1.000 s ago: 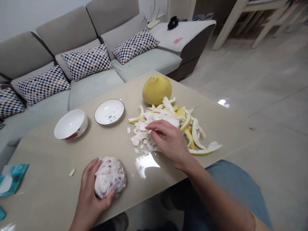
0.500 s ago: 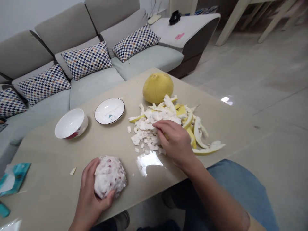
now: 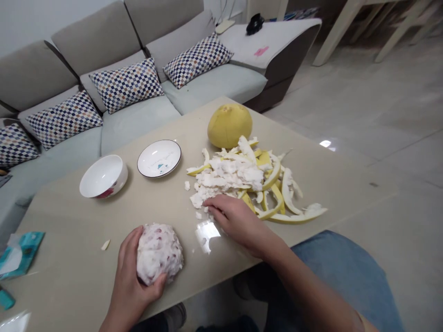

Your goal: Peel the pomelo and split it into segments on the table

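Observation:
My left hand (image 3: 129, 276) cups a peeled pomelo (image 3: 159, 251), white with pink flecks, resting on the beige table (image 3: 69, 272) near its front edge. My right hand (image 3: 237, 220) lies flat on the table, fingers stretched out and together, its fingertips against the near edge of a heap of white pith and yellow peel strips (image 3: 249, 177). A whole yellow pomelo (image 3: 229, 125) stands behind the heap.
A white bowl (image 3: 103, 176) and a shallow white plate (image 3: 158, 158) sit at the left of the table. A teal tissue pack (image 3: 17, 253) lies at the far left edge. A small peel scrap (image 3: 105, 244) lies near my left hand. A grey sofa with checked cushions (image 3: 126, 85) stands behind.
My right hand has drawn back from the middle of the peel heap to its near edge, and the scraps now lie bunched further from me. The left hand has stayed on the peeled pomelo.

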`<control>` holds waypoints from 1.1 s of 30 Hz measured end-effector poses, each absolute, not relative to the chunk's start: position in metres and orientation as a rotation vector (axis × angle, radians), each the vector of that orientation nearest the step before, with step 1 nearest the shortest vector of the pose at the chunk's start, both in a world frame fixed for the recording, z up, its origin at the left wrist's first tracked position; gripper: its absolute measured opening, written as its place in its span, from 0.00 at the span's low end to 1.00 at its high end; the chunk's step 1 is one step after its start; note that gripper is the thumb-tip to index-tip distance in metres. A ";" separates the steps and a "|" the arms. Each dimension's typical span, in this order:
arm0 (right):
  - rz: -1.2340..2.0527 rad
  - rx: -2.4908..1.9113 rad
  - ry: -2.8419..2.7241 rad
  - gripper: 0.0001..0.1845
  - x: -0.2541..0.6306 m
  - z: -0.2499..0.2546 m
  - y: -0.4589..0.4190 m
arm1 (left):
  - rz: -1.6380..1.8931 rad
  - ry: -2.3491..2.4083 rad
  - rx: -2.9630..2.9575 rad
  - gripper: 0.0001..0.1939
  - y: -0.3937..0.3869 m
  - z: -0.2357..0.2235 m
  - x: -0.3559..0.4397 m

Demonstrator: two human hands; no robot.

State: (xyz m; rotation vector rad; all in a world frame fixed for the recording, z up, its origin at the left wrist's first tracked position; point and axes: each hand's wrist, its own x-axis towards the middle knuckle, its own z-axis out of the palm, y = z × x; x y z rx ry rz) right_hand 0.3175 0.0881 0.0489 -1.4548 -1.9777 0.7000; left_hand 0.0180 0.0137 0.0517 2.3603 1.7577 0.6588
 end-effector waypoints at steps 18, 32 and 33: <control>0.448 -1.660 -2.130 0.16 0.297 0.047 0.086 | 0.651 1.728 2.340 0.42 0.013 0.051 0.017; 0.741 -0.813 -2.350 0.08 0.237 0.049 0.108 | 0.638 1.659 2.333 0.43 0.014 0.051 0.015; 0.718 -0.793 -2.381 0.09 0.237 0.049 0.109 | 0.646 1.654 2.333 0.43 0.014 0.051 0.015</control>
